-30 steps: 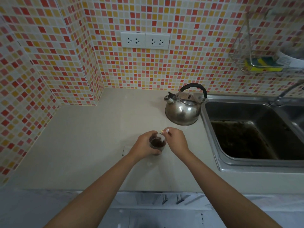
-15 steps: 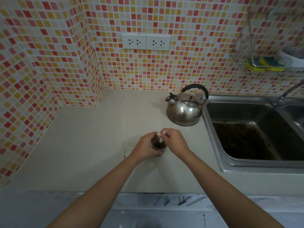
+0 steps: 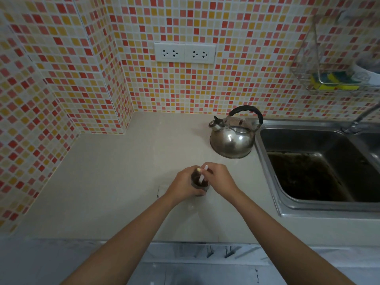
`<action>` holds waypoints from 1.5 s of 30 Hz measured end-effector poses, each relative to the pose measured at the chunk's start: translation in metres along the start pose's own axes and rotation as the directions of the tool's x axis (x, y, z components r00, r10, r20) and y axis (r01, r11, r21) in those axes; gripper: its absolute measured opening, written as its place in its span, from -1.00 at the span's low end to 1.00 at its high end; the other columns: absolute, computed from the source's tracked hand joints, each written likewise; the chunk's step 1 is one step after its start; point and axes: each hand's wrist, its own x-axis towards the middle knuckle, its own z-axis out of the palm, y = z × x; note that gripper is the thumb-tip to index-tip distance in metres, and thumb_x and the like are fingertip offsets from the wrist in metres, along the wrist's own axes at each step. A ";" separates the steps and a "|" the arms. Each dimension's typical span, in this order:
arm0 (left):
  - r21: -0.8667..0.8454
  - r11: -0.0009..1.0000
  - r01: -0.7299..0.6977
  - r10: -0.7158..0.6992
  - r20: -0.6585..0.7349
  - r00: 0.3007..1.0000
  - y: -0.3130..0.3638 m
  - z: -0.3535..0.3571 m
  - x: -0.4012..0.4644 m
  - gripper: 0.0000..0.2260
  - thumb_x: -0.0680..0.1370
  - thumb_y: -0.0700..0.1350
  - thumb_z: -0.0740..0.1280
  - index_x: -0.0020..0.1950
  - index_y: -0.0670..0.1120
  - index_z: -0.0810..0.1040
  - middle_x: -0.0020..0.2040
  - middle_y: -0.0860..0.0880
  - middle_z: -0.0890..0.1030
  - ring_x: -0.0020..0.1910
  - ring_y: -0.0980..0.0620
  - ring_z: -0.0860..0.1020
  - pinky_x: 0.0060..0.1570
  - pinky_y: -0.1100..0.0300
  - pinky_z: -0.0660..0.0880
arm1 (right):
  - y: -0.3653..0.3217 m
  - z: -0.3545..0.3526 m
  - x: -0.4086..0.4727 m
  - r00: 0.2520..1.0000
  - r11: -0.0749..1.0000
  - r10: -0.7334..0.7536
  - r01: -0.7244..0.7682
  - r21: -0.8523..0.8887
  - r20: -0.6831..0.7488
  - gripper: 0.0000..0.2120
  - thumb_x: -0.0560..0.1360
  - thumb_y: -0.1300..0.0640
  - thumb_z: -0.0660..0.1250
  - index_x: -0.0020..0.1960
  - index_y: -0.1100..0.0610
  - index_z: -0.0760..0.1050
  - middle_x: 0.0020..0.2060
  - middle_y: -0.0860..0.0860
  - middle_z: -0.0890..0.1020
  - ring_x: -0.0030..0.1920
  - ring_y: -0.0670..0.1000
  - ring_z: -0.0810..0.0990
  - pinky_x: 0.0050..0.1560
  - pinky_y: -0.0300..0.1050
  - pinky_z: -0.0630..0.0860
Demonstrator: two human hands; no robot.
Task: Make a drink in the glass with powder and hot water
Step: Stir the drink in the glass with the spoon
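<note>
A small glass [image 3: 200, 185] holding dark brown liquid stands on the beige counter [image 3: 115, 182], in front of me. My left hand [image 3: 182, 185] is wrapped around the glass from the left. My right hand [image 3: 219, 178] pinches a thin white stirrer [image 3: 202, 176] that slants down into the drink. The steel kettle [image 3: 233, 138] with a black handle sits behind and to the right, apart from both hands.
A steel sink [image 3: 320, 169] with dark residue lies right of the kettle, its tap [image 3: 362, 118] at the far right. A wire rack [image 3: 333, 79] with sponges hangs on the tiled wall. Two white sockets [image 3: 185, 52] sit above the counter. A flat packet [image 3: 162, 190] lies by my left wrist.
The stirrer's top has swung from right of the glass to lean over its left side as my right hand moves it. The left hand keeps hold of the glass.
</note>
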 end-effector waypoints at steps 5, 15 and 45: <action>0.025 1.000 0.004 -0.004 0.001 1.000 0.001 0.000 0.001 -0.34 0.10 0.04 0.58 0.18 0.12 0.51 0.09 0.13 0.59 0.04 0.14 0.56 0.04 0.29 0.48 | 0.007 -0.004 0.004 0.996 0.997 0.059 -0.063 -0.049 -0.067 -0.78 0.54 0.14 0.26 -0.27 0.14 0.50 -0.39 0.02 0.54 -0.32 0.03 0.52 -0.26 -0.10 0.43; 0.033 0.999 0.009 -0.009 -0.001 1.000 0.001 0.001 0.000 -0.35 0.12 0.05 0.57 0.18 0.16 0.50 0.03 0.22 0.54 0.01 0.19 0.52 -0.04 0.46 0.40 | 0.011 -0.003 0.006 0.992 0.995 0.098 -0.099 -0.001 -0.080 -0.77 0.53 0.12 0.27 -0.31 0.10 0.50 -0.46 -0.03 0.51 -0.41 -0.03 0.49 -0.30 -0.14 0.41; 0.031 0.999 0.015 -0.015 0.002 1.000 0.002 0.001 0.000 -0.42 0.14 0.01 0.59 0.12 0.15 0.52 0.06 0.15 0.61 0.03 0.14 0.57 0.00 0.32 0.51 | 0.004 0.000 0.003 0.999 0.999 0.039 -0.039 -0.022 -0.024 -0.74 0.54 0.12 0.26 -0.23 0.24 0.57 -0.35 0.15 0.61 -0.29 0.11 0.57 -0.24 -0.07 0.48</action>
